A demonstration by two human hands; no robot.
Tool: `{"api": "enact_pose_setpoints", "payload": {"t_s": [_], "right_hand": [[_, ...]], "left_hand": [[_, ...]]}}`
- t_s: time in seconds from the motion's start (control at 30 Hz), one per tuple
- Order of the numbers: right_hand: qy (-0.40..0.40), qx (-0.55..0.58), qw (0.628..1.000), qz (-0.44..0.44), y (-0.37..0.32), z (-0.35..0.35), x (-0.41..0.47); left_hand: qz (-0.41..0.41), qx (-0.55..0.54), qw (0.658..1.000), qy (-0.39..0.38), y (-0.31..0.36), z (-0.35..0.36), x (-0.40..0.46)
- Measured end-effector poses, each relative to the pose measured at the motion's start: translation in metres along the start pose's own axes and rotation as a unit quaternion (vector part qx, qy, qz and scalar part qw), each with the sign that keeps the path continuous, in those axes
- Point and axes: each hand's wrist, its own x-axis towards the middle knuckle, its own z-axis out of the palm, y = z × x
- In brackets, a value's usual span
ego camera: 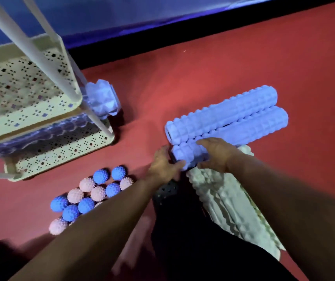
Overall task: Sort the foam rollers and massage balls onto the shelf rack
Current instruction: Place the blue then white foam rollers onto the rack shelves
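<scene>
My left hand [163,166] and right hand [216,155] clamp the near end of a blue roller [233,134], fingers wrapped around it. A second blue roller [221,116] lies just beyond my fingertips, touching it. Balls [89,194] sit left of my left wrist; the rack [41,110] stands farther left.

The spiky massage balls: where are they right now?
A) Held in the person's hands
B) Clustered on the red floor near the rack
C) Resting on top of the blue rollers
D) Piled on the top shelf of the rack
B: the blue and pink massage balls lie bunched on the red floor in front of the shelf rack, while both hands grip a blue foam roller.
</scene>
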Motion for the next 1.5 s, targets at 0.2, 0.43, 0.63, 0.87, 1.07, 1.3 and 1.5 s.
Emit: {"api": "enact_pose_setpoints", "payload": {"t_s": [0.2, 0.43, 0.63, 0.87, 1.07, 1.3, 1.5], "right_hand": [[-0.010, 0.009, 1.000, 0.008, 0.018, 0.012, 0.003], [-0.009, 0.062, 0.998, -0.002, 0.025, 0.012, 0.001], [0.036, 0.082, 0.996, -0.016, 0.035, 0.007, -0.003], [0.123, -0.021, 0.992, -0.005, 0.031, -0.027, -0.016], [0.188, -0.033, 0.978, -0.088, -0.015, -0.061, -0.025], [0.273, -0.046, 0.958, -0.072, -0.108, -0.106, -0.086], [0.319, 0.076, 0.945, -0.009, -0.208, -0.115, -0.150]], "left_hand": [[-0.111, -0.214, 0.970, -0.030, -0.015, 0.030, 0.028], [-0.149, -0.322, 0.934, -0.032, 0.012, 0.035, 0.025], [-0.208, -0.407, 0.890, 0.008, 0.045, 0.044, 0.015], [-0.151, -0.331, 0.931, 0.021, 0.084, -0.013, -0.025], [-0.118, -0.325, 0.935, 0.075, 0.089, -0.121, -0.115], [-0.081, -0.322, 0.934, 0.136, 0.102, -0.240, -0.245], [-0.044, -0.366, 0.903, 0.221, 0.098, -0.317, -0.337]]}}
